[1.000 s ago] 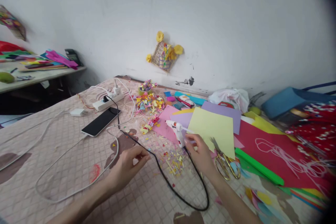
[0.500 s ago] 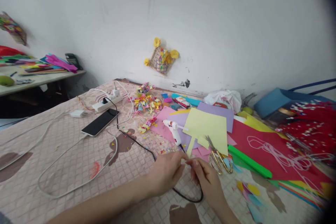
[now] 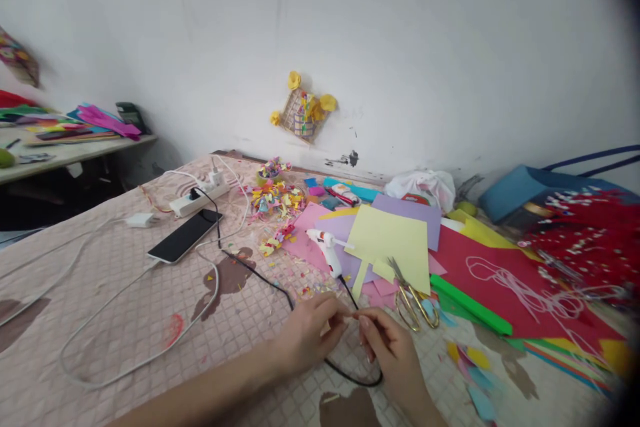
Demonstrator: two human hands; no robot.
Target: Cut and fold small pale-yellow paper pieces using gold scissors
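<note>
My left hand [image 3: 316,332] and my right hand [image 3: 389,353] meet fingertip to fingertip over the near part of the table. Both are closed in a pinch, and whatever lies between the fingers is too small or hidden to name. A black cord [image 3: 353,380] loops on the table below them and runs to the white glue gun [image 3: 327,252] lying just beyond. Beside the gun are a pale yellow paper sheet [image 3: 390,233] and gold-handled scissors [image 3: 414,297], close to my right hand.
A phone [image 3: 185,237] on a white cable and a power strip [image 3: 200,197] lie at left. Small paper scraps [image 3: 277,199] are heaped toward the wall. At right are a green strip [image 3: 470,305], red paper [image 3: 480,267], pink string [image 3: 535,293] and a blue bag [image 3: 520,190].
The view has shifted slightly, so the table's contents appear a little farther left. My hands stay together in a pinch, with the right fingers slightly changed in pose.
</note>
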